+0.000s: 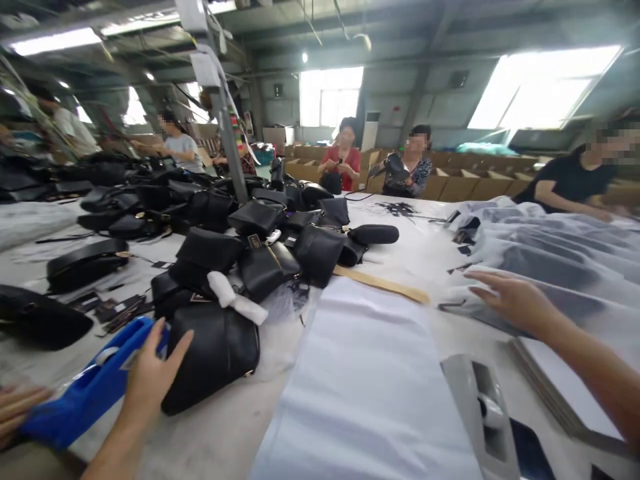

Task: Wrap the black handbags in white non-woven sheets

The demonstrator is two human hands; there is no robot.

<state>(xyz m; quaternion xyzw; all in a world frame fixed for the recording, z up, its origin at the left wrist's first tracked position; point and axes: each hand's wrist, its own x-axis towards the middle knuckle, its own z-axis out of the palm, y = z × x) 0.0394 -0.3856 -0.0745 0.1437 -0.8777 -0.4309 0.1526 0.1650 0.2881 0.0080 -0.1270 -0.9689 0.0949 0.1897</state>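
Bare black handbags point(215, 253) on the left, white sheeting point(555, 273) on the right

The work looks only partway along: many bags lie uncovered, while dark shapes show beneath the translucent sheeting. The nearest bag point(215, 353), smooth, black and seamed, rests tilted on the tabletop point(215, 447) beside a blue tape dispenser point(85, 403). The left hand point(147, 377) touches it, fingers spread; the right hand point(520, 303) is open at the sheeting, contact unclear.
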